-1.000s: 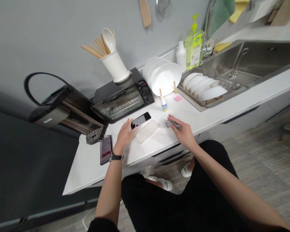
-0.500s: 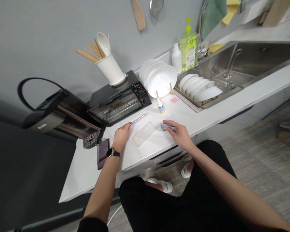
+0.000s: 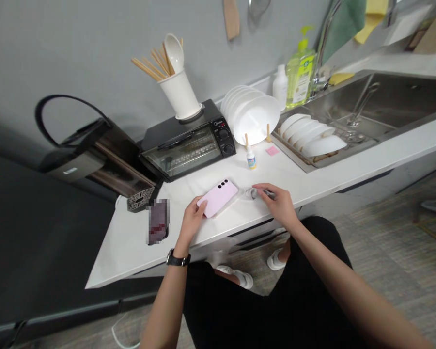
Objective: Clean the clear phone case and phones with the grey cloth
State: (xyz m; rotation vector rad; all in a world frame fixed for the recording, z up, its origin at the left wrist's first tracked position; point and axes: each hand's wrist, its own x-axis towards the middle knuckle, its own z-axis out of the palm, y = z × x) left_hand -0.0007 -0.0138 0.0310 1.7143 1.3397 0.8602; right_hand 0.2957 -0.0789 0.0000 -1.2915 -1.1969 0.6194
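A lilac phone with three dark camera lenses, back side up, is in my left hand, which grips its near left corner with the thumb on top. Beneath it, a clear phone case shows only along the near right edge; I cannot tell whether the two touch. My right hand is closed on a crumpled grey cloth, just right of the phone on the white counter. Behind them stands a small white bottle with a yellow-and-blue label.
Another phone, partly blurred out, lies left of my left hand. A toaster oven and a coffee machine stand behind. White plates, a pink note and the sink are to the right. The counter's front edge is close.
My left hand has moved right and turned the phone from edge-on to flat, back up, over the clear case. My right hand keeps the cloth. The view has shifted slightly.
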